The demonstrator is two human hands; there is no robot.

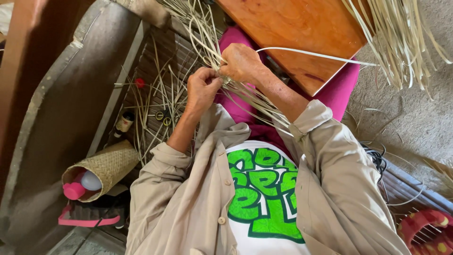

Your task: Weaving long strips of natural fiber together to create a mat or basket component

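My left hand and my right hand meet in front of my lap, both pinching a bundle of thin pale straw strips. The strips fan out upward beyond my fingers and trail down across my pink trousers. One long single strip runs from my right hand out to the right across a wooden board that lies on my lap.
A woven cone-shaped basket holding a pink and a white bottle lies at the left by a grey wall. Loose strips, a small red cap and a spool litter the slatted floor. More pale strips hang at top right.
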